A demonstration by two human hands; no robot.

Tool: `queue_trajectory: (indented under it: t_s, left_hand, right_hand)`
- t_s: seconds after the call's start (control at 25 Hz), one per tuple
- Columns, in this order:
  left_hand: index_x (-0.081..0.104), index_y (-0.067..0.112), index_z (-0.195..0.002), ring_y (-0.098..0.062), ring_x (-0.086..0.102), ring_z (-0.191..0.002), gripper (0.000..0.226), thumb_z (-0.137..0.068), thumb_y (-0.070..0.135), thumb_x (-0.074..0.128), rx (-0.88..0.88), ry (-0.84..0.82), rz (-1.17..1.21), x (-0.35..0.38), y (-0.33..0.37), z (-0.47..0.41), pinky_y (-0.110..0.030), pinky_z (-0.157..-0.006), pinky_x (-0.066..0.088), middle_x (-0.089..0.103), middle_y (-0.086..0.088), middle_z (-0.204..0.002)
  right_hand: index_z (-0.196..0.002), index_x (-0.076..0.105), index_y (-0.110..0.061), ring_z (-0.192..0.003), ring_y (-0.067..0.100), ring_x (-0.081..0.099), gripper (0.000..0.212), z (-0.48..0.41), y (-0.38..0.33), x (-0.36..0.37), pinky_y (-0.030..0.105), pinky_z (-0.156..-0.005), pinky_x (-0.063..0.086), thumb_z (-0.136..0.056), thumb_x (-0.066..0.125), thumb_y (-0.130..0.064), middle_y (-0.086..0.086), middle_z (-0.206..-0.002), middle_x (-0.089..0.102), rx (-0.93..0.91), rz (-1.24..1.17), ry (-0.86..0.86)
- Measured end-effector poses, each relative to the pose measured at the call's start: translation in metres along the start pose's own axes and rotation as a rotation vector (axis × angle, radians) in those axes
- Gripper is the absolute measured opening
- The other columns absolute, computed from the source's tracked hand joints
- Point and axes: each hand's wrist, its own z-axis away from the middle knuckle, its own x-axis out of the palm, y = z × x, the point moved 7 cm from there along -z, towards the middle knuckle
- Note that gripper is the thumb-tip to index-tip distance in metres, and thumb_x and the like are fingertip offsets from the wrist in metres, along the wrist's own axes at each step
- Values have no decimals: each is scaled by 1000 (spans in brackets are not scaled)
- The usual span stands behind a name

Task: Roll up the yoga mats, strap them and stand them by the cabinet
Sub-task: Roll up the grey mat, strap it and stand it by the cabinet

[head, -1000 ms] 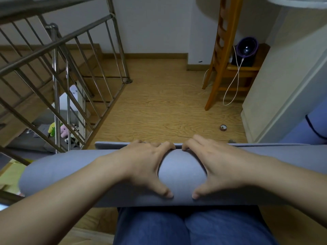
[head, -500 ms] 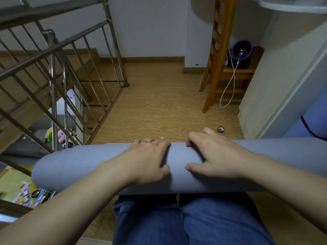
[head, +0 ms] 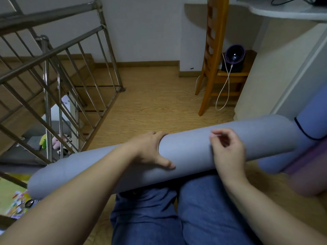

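Wood floor (head: 159, 106) runs from the stair railing (head: 53, 55) on one side to the pale cabinet (head: 276, 76) on the other, and the person sits between them with the mat (head: 191, 149) across their legs (head: 203, 200). It is rolled up tight and lies at a slant, one end out toward the railing, the other close to a second mat (head: 311, 124) that already wears a dark strap (head: 299, 129) by the cabinet.

Their left hand (head: 150, 151) grips the roll, fingers over the far side and thumb pressed into the near side. Their right hand (head: 230, 152) is blurred, fingers loosely curled with nothing in them that I can see; I cannot tell whether it touches the roll.

From where I stand the trouble looks plain enough. No strap shows on this roll, so one hand alone keeps it wound. Should that thumb ease while the other hand reaches for a strap, the outer layer could spring loose and the rolling would need redoing. The slant matters too: the roll could slide off the lap toward the railing and the open stairs beyond it.
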Motion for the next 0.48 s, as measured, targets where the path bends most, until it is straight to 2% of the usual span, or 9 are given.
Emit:
queue_trajectory:
  t_s: [0.08, 0.12, 0.2, 0.24, 0.36, 0.48]
  left_hand:
    - [28, 34, -144, -20, 46, -123, 102, -59, 66, 76, -21, -24, 78, -2, -7, -7, -32, -103, 37, 43, 2, -140]
    - [29, 34, -143, -19, 47, -121, 102, -59, 66, 76, -29, -26, 102, -2, -10, -10, -32, -103, 38, 45, 3, -139]
    - [30, 34, -142, -18, 49, -118, 103, -57, 67, 76, -37, -18, 150, -2, -17, -14, -34, -103, 39, 48, 4, -136]
    - [31, 34, -142, -18, 50, -117, 104, -54, 69, 76, -39, -9, 177, -1, -21, -16, -35, -103, 40, 49, 5, -135]
    - [32, 37, -140, -15, 51, -115, 112, -42, 77, 69, -57, 44, 258, -2, -32, -13, -36, -102, 41, 50, 7, -132]
    - [25, 40, -142, -14, 46, -119, 114, -42, 74, 68, -50, 119, 344, -16, -49, -4, -35, -105, 38, 43, 7, -136]
  right_hand:
    - [-97, 58, -13, -73, 2, 54, 18, 11, 41, -8, 11, -68, 41, -81, 66, -9, -2, -81, 56, 380, -224, 226]
    - [-99, 56, -14, -78, 9, 52, 21, 19, 60, -3, 17, -72, 42, -80, 66, -14, 0, -83, 54, 578, -362, 268]
    - [-100, 54, -17, -89, 15, 51, 18, 33, 77, 19, 30, -84, 44, -86, 63, -24, 2, -93, 55, 928, -624, 222]
    - [-107, 53, -18, -95, 18, 52, 24, 37, 76, 31, 37, -89, 43, -87, 61, -31, 3, -102, 56, 1044, -703, 148]
    - [-125, 46, -16, -107, 31, 53, 60, 41, 65, 62, 57, -94, 39, -78, 65, -48, 11, -113, 57, 1176, -849, -149]
    - [-138, 41, -19, -120, 36, 47, 87, 18, 44, 84, 67, -94, 38, -64, 73, -50, 13, -128, 51, 1091, -913, -341]
